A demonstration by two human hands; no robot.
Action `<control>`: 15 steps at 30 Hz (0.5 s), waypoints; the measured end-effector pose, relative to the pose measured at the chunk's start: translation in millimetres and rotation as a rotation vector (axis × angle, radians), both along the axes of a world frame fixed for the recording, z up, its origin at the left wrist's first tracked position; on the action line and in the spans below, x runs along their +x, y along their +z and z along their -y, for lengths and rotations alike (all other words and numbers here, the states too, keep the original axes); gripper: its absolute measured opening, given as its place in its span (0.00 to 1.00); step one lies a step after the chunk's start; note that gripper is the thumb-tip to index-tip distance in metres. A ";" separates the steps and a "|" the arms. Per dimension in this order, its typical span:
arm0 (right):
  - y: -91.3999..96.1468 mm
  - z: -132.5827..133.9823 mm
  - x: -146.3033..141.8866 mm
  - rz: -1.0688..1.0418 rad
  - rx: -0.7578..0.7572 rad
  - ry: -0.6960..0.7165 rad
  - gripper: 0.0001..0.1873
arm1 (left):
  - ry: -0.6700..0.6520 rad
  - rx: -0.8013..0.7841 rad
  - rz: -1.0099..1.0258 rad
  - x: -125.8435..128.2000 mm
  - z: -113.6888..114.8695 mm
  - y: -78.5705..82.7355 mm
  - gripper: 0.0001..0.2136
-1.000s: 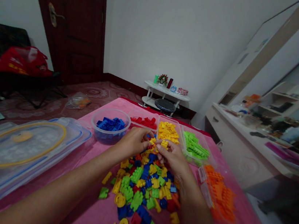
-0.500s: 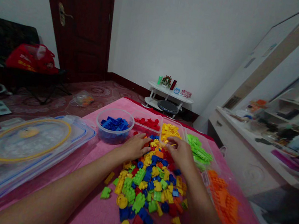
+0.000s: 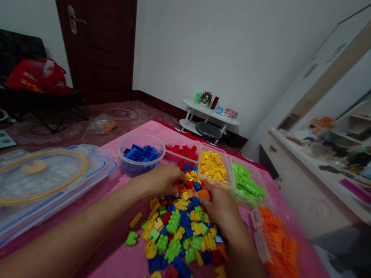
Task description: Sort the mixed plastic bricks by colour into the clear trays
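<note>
A heap of mixed plastic building blocks (image 3: 174,222) lies on the pink cloth in front of me. My left hand (image 3: 165,179) reaches into the far left side of the heap with curled fingers; their tips are partly hidden among the blocks. At the heap's far right edge is my right hand (image 3: 223,203), its thumb and fingers apart beside an orange block (image 3: 204,194). Sorted by colour beyond the hands are a round tub of blue blocks (image 3: 141,153), red blocks (image 3: 182,151), yellow blocks (image 3: 214,165), green blocks (image 3: 247,181) and orange blocks (image 3: 279,247).
Large clear plastic lids (image 3: 39,183), one with a yellow ring, lie at the left of the pink cloth (image 3: 110,243). A white dresser (image 3: 311,192) stands to the right. Farther off are a low white shelf (image 3: 209,111), a door (image 3: 93,31) and a red bag (image 3: 39,76) on a chair.
My right hand has come back from the yellow container's front edge and lowered onto the heap. My left hand has shifted slightly nearer, its fingers now more curled.
</note>
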State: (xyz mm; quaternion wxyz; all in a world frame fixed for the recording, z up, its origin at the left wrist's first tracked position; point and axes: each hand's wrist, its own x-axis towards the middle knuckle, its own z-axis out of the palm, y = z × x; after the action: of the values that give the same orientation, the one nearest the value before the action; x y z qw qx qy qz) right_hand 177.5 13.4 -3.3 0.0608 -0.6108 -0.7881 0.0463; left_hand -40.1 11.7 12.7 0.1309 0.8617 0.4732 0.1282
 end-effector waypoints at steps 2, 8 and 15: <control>8.5 2.1 5.8 -0.014 0.010 -0.001 0.14 | -0.029 -0.028 0.028 0.6 -0.1 1.4 0.16; 42.7 6.3 34.9 -0.130 0.111 -0.054 0.12 | -0.072 0.019 0.053 7.5 -5.3 -10.6 0.11; 61.7 17.4 125.0 0.100 0.205 -0.317 0.14 | -0.066 0.040 0.042 12.9 -6.1 -21.0 0.14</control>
State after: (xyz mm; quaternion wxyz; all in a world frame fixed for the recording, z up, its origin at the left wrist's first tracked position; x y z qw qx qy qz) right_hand 302.5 -4.0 58.4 0.0899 -0.7194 -0.6846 -0.0749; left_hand -27.2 17.8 -8.3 0.1275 0.8765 0.4388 0.1512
